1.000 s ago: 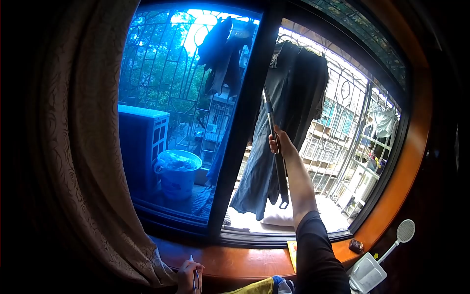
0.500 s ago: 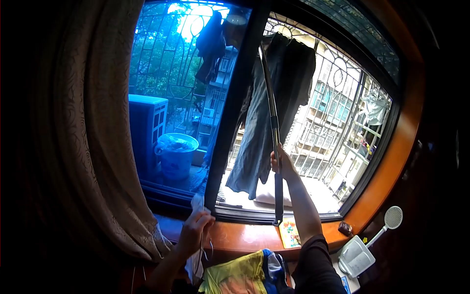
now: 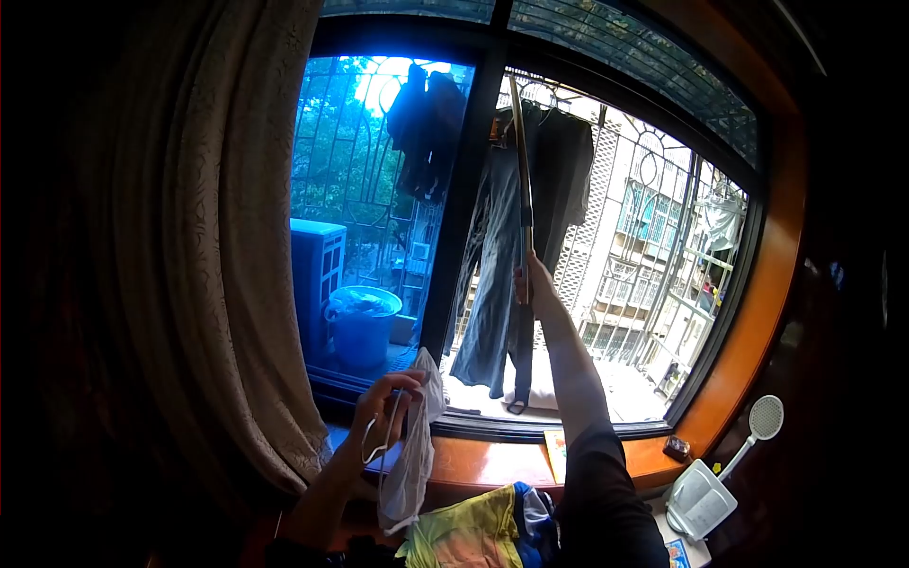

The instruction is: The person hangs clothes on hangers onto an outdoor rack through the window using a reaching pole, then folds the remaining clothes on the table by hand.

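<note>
My right hand [image 3: 532, 282] is wrapped around a long telescopic clothes pole [image 3: 524, 180], raised upright in the open window half. Its upper end reaches up beside dark trousers [image 3: 559, 170] hanging outside. My left hand [image 3: 390, 402] is closed on a thin white garment [image 3: 409, 478], which dangles over the sill. A thin white curved wire [image 3: 371, 443], looking like part of a hanger, shows by the left fingers. Below, yellow and blue clothes [image 3: 469, 525] lie in a heap near my body.
A patterned curtain [image 3: 204, 256] hangs at left. Behind the blue glass stand a bucket [image 3: 362, 331] and a box-shaped unit [image 3: 312, 293]. On the orange wooden sill [image 3: 473, 461] are a colourful booklet [image 3: 557, 454] and a small dark object [image 3: 676, 448]. A white paddle-shaped item [image 3: 765, 417] stands at right.
The view has shifted, showing more of the window top. My right hand and the pole are slightly higher against the window. My left hand has raised the white garment, and more of it hangs visible.
</note>
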The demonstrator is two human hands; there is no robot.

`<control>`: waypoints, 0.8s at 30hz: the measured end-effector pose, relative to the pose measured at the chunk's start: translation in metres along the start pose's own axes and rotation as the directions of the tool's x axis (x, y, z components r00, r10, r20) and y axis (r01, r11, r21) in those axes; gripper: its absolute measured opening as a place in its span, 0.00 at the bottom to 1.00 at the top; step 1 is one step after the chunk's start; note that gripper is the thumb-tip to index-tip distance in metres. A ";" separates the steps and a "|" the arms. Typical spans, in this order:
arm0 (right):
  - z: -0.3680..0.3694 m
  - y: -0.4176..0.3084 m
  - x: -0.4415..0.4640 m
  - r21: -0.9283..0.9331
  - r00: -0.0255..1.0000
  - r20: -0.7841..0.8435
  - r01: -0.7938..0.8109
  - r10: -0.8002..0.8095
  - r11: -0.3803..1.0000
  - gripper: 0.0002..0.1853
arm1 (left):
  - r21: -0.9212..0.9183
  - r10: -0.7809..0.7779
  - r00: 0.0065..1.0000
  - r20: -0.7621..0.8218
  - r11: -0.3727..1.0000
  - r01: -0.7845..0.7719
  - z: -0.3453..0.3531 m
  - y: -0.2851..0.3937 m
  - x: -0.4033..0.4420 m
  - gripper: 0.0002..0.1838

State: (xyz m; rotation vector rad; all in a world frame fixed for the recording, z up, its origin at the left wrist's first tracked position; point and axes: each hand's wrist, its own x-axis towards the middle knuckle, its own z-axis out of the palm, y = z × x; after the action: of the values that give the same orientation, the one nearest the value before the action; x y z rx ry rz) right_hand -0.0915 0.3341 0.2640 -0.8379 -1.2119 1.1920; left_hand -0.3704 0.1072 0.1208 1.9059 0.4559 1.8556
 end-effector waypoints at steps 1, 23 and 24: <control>-0.003 0.012 -0.016 0.003 0.999 -0.037 0.013 -0.013 1.000 0.30 | 0.031 0.085 0.996 -0.008 0.996 -0.085 -0.004 0.004 0.004 0.08; -0.121 0.284 -0.576 -0.753 0.805 -0.472 -0.156 -0.359 0.640 0.28 | 0.173 -0.034 0.982 -0.186 0.983 0.066 0.023 -0.058 0.226 0.09; -0.120 0.283 -0.578 -0.751 0.804 -0.477 -0.163 -0.355 0.640 0.29 | 0.201 0.001 0.983 -0.183 0.979 0.036 0.029 -0.056 0.225 0.09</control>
State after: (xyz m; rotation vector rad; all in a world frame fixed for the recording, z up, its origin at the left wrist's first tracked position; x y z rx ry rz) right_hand -0.0022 -0.1505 -0.1676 -1.6176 -1.1854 0.1739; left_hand -0.3270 0.2695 0.2835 1.8572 0.7464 2.0501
